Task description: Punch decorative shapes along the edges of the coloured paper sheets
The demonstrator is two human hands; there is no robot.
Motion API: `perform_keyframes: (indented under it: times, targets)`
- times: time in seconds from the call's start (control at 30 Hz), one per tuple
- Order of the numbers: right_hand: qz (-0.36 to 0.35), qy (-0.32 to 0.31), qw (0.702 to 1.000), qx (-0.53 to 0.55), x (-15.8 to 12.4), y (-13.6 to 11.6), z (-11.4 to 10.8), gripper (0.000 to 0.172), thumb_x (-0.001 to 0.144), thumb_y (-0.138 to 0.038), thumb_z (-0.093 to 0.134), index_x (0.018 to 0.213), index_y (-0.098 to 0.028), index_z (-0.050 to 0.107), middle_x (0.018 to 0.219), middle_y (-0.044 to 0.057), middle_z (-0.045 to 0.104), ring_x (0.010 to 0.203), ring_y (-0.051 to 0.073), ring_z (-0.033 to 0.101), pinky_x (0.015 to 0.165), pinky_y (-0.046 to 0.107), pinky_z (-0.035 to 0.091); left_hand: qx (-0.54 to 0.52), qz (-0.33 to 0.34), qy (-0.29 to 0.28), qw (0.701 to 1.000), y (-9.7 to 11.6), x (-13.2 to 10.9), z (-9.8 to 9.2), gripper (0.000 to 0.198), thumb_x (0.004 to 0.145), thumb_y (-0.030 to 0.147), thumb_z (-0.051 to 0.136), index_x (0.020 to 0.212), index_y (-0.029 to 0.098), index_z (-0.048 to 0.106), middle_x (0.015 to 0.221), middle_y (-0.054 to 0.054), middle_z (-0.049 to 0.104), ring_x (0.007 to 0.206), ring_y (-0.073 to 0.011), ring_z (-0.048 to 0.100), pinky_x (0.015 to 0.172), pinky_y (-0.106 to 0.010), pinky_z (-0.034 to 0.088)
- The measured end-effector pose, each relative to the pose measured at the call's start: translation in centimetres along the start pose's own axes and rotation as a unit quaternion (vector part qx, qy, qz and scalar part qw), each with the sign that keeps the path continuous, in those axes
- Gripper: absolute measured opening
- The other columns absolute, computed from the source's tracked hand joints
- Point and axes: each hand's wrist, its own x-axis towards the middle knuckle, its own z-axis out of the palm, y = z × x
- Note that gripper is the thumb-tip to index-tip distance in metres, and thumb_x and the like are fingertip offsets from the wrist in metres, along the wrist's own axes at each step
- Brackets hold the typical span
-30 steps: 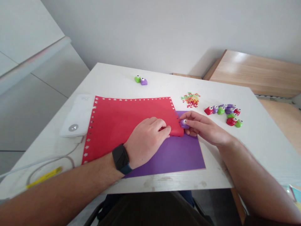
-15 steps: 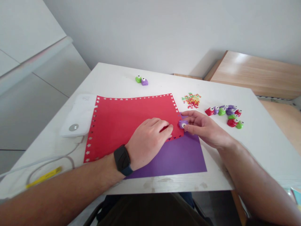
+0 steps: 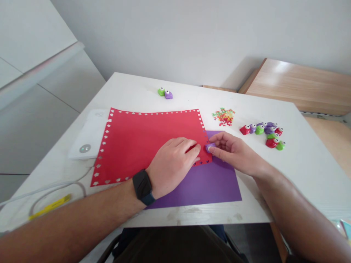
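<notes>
A red sheet of paper (image 3: 142,133), with small shapes punched along its edges, overlaps a purple sheet (image 3: 203,184) on the white table. My left hand (image 3: 177,160) is closed at the red sheet's lower right part, fingers bent and thumb near the index finger; the fingertips are partly hidden. On the right edge of the red sheet sits a small purple craft punch (image 3: 210,146) with a white button. My right hand (image 3: 231,149) grips it, thumb on the button and fingers curled behind.
A heap of colourful paper cutouts (image 3: 224,117) lies beyond my right hand. Several red, purple and green punches (image 3: 259,129) cluster at the right, with a green one (image 3: 161,92) and a purple one (image 3: 168,95) at the back. A white scale (image 3: 89,135), cable and yellow cutter (image 3: 51,207) are at the left.
The red sheet has shifted a little to the left and turned slightly. The right hand and its punch have moved slightly left, and the thumb now covers more of the button.
</notes>
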Motion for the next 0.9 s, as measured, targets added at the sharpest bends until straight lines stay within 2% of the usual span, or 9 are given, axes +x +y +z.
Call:
perform_keyframes:
  times: [0.17,0.33,0.5,0.67,0.9]
  targets:
    - [-0.045,0.019,0.982,-0.183,-0.2,0.5,0.2,0.030,0.100,-0.049,0.069,0.119,-0.026,0.066,0.092,0.002,0.071,0.074,0.018,0.061,0.068,0.035,0.050,-0.016,-0.014,-0.029,0.999,0.1,0.0,0.1,0.022,0.103,0.031,0.065,0.115,0.014,0.072,0.114,-0.012,0.073,0.109,-0.0275,0.068,0.097,-0.046,0.057]
    - [-0.139,0.054,0.940,-0.308,-0.1,-0.1,-0.1,0.017,0.101,-0.040,0.067,0.106,-0.025,0.073,0.104,0.008,0.072,0.093,0.023,0.065,0.085,0.041,0.052,-0.018,-0.017,-0.032,0.999,0.2,0.0,0.1,0.021,0.104,0.033,0.064,0.110,0.015,0.073,0.114,-0.011,0.073,0.108,-0.0274,0.068,0.097,-0.045,0.056]
    - [-0.133,0.031,0.938,-0.320,0.0,0.0,-0.9,0.017,0.098,-0.038,0.071,0.109,-0.026,0.073,0.100,0.006,0.073,0.086,0.022,0.064,0.078,0.039,0.052,-0.013,-0.014,-0.041,0.999,0.2,-0.1,0.2,0.020,0.103,0.033,0.065,0.103,0.015,0.073,0.112,-0.012,0.074,0.108,-0.0278,0.068,0.097,-0.046,0.056]
    - [-0.144,0.011,0.937,-0.318,0.1,0.2,-1.0,0.016,0.099,-0.033,0.068,0.113,-0.027,0.074,0.102,0.007,0.073,0.088,0.022,0.064,0.079,0.039,0.051,-0.021,-0.010,-0.044,0.999,0.2,0.0,0.2,0.019,0.102,0.034,0.067,0.103,0.015,0.073,0.110,-0.011,0.074,0.107,-0.0268,0.068,0.097,-0.045,0.056]
    - [-0.162,0.014,0.933,-0.322,0.2,0.2,-0.8,0.018,0.100,-0.034,0.068,0.115,-0.028,0.075,0.102,0.007,0.073,0.090,0.023,0.065,0.081,0.040,0.052,-0.037,-0.010,-0.064,0.997,0.1,0.1,0.2,0.022,0.104,0.035,0.064,0.105,0.015,0.072,0.110,-0.010,0.074,0.110,-0.0269,0.068,0.100,-0.045,0.055]
